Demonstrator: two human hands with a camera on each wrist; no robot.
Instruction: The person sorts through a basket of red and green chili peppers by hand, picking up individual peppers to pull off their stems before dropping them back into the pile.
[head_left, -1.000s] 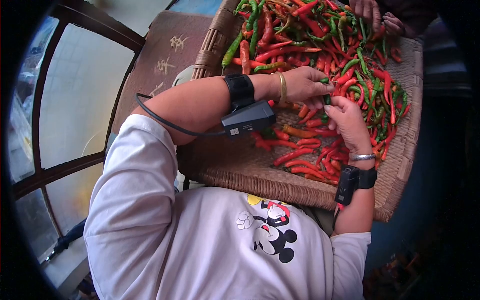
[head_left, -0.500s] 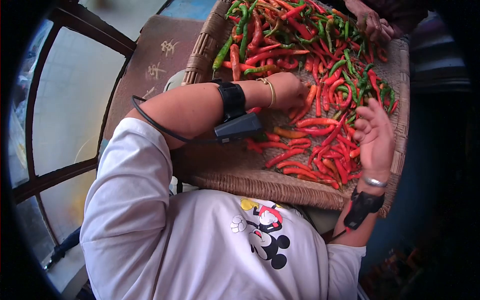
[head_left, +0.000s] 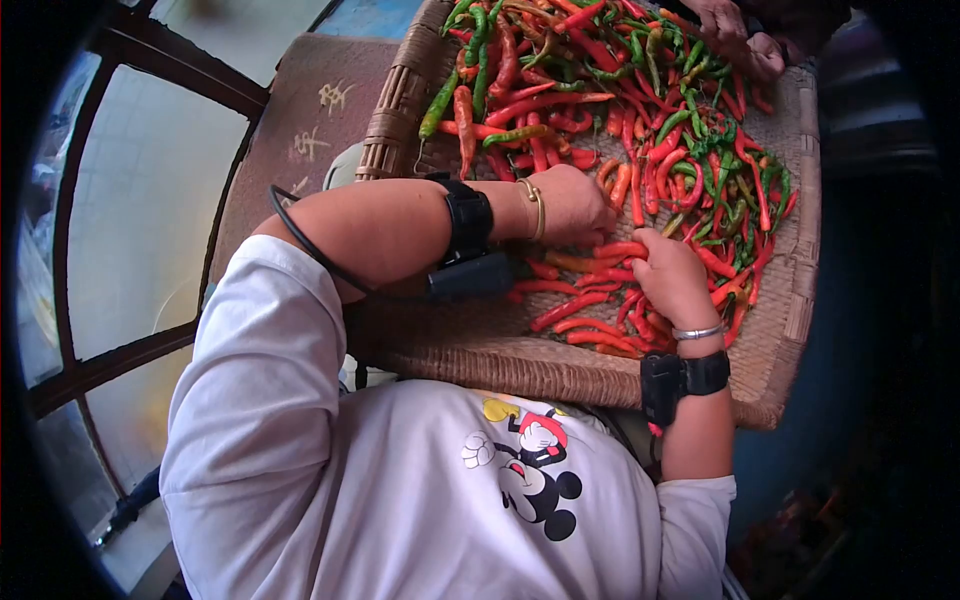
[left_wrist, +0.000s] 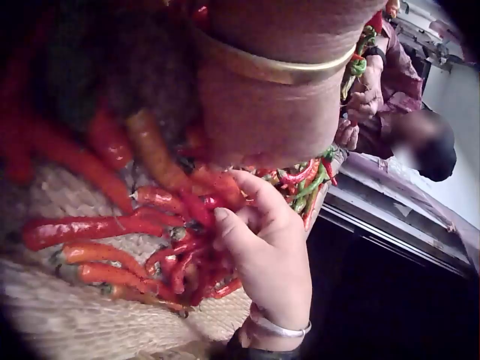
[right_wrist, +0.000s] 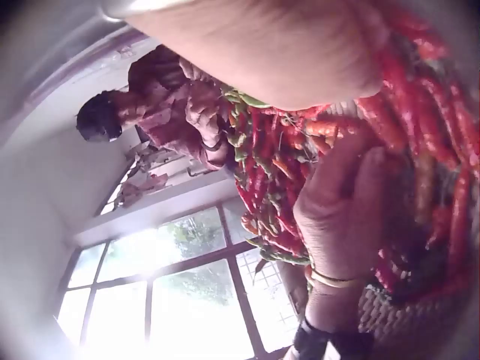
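Observation:
Red and orange chili peppers lie loosely in a woven basket. The left hand, with a gold bracelet, is bent down over the peppers left of the right hand; its fingertips are hidden in the head view. In the right wrist view the left hand's fingers curl down among red peppers, but whether they hold one is unclear. Wearing a silver bracelet, the right hand pinches a red pepper between thumb and fingers. The left wrist view shows this right hand low over the red peppers.
Green and red peppers are heaped along the basket's far and right parts. Another person's hands are at its far right corner. A brown board with characters stands left of the basket, beside a framed window.
The right hand, raised with spread fingers at the right half a second ago, has come left and down onto a red pepper. The left hand has shifted slightly towards the body.

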